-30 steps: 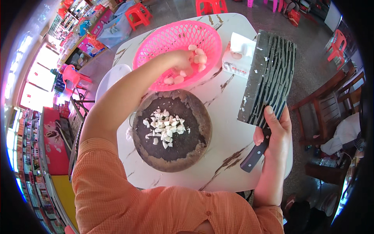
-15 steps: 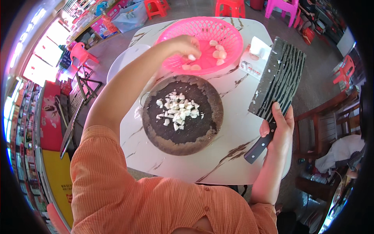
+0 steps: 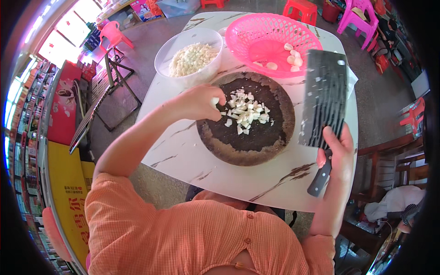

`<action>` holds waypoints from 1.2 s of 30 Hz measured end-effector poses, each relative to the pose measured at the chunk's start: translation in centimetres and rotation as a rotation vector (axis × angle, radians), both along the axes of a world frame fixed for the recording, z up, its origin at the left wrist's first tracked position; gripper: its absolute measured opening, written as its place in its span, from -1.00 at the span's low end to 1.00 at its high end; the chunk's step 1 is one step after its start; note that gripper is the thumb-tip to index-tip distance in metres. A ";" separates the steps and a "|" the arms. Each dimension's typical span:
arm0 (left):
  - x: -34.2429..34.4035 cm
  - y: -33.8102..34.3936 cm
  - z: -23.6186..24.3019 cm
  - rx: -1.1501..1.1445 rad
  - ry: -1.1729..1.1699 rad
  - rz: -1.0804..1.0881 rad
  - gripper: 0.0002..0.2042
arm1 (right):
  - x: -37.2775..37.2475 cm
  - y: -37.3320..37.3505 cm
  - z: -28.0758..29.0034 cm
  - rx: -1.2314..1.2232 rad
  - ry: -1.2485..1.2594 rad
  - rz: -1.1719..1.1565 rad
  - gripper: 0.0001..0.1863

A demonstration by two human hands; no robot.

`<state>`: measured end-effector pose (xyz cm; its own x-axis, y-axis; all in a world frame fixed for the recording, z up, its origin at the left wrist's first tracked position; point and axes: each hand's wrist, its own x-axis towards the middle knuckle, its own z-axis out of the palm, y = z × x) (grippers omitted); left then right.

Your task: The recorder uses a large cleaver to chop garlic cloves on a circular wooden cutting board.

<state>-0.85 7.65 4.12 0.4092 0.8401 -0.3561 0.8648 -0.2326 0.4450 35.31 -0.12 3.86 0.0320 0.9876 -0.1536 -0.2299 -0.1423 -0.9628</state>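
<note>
My left hand [image 3: 198, 101] is closed on a small whitish peeled piece [image 3: 215, 101], which looks like a water chestnut. It hovers at the left side of a round, dark chopping block [image 3: 250, 153]. A loose heap of chopped white bits [image 3: 247, 110] lies in the middle of the block. To the right, my right hand [image 3: 341, 145] grips the black handle of a cleaver [image 3: 324, 98], its broad blade upright, with white flecks on it. Beyond the block, several round white peeled pieces [image 3: 293, 58] sit in a pink plastic basket [image 3: 238, 32].
A translucent bowl [image 3: 161, 64] full of finely chopped white bits [image 3: 192, 59] stands left of the basket. Everything rests on a white marbled table [image 3: 183, 169]. Around it are a red stool [image 3: 301, 11], a pink chair [image 3: 360, 20] and a folded metal-framed item [image 3: 107, 87].
My left hand has come back from the pink basket to the block's left edge with a white piece. The cleaver has turned more upright. The view has shifted, showing the bowl fully.
</note>
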 end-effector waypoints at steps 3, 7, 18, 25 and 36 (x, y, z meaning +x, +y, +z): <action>-0.9 -1.1 -0.7 0.023 -0.175 0.169 -0.59 | -1.3 -0.7 1.4 -0.142 -0.224 0.287 -0.77; -2.3 -1.1 -2.0 0.087 -0.315 0.278 -0.57 | -3.4 -0.9 3.4 -0.265 -0.490 0.658 -0.82; -2.2 -4.5 -3.7 0.261 -0.643 0.335 -0.65 | -7.1 2.0 4.9 -0.306 -0.840 0.803 -0.83; 0.0 -7.8 -7.2 0.529 -0.718 0.205 -0.68 | -6.9 1.0 6.0 -0.287 -0.890 0.710 -0.82; 2.5 -6.8 -6.9 0.752 -0.651 0.153 -0.67 | -6.8 -1.2 6.7 -0.347 -0.968 0.679 -0.80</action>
